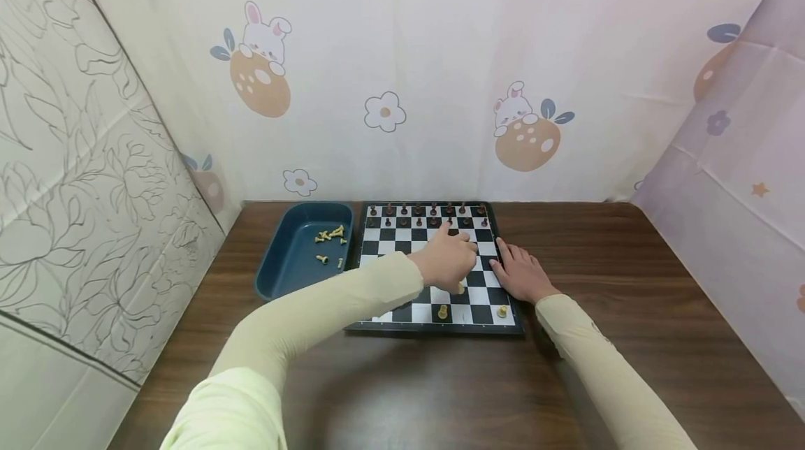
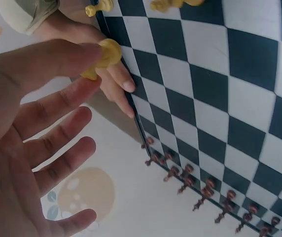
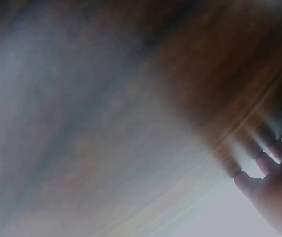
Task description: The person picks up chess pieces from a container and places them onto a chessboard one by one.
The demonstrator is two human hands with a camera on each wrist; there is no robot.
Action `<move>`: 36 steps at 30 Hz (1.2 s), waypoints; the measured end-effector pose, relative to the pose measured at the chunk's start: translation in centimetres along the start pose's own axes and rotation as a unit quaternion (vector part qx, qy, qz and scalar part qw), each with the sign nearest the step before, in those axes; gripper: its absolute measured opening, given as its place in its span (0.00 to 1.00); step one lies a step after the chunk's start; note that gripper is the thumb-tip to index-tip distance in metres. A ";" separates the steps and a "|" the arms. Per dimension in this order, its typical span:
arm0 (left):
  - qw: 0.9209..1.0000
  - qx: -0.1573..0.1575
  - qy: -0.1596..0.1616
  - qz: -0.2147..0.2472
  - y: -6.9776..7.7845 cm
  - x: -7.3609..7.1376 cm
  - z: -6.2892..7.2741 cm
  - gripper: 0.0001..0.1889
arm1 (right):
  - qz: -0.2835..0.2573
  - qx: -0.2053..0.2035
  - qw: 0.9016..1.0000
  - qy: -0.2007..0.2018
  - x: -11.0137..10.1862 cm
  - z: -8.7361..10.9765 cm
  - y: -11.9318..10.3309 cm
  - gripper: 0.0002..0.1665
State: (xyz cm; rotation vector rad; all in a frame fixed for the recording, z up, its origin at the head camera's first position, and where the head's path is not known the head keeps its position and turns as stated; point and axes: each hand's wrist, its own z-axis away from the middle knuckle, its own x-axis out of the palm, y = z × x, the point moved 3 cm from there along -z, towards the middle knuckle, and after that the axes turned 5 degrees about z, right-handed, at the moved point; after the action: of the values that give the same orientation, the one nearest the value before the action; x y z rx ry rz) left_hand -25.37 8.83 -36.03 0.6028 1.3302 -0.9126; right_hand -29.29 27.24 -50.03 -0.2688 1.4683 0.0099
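My left hand is over the right half of a black-and-white chessboard. Between thumb and index finger it pinches a yellow chess piece, while the other fingers spread apart in the left wrist view. The exact kind of piece is hard to tell. My right hand rests along the board's right edge, fingers extended. Two yellow pieces stand on the near row, one in the right corner and one further left. Dark red-brown chess pieces line the two far rows. My left forearm hides part of the board.
Left of the board sits a dark blue tray with several yellow chess pieces lying in it. Brown wooden tabletop surrounds both. A patterned cloth hangs behind the table. Much of the right wrist view is blurred.
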 end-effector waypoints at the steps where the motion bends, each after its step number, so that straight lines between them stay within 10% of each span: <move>1: 1.000 -0.002 -0.003 0.001 0.2 0.2 -0.3 0.10 | 0.001 0.000 1.000 0.000 0.1 0.0 0.0 0.40; 20: 0.998 0.014 -0.052 0.013 3.8 1.9 -4.3 0.23 | 0.010 -0.020 1.000 -0.001 -0.1 0.2 -0.1 0.37; 36: 0.994 -0.004 -0.101 0.027 4.0 3.3 -5.7 0.34 | 0.005 -0.023 1.000 0.000 -0.7 0.3 -0.3 0.36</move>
State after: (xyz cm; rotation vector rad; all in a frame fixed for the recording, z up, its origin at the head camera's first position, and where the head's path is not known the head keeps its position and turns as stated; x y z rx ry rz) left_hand -25.15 14.92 -40.78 0.5235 1.1298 -0.9001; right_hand -29.01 27.12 -49.25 -0.2982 1.4699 0.0521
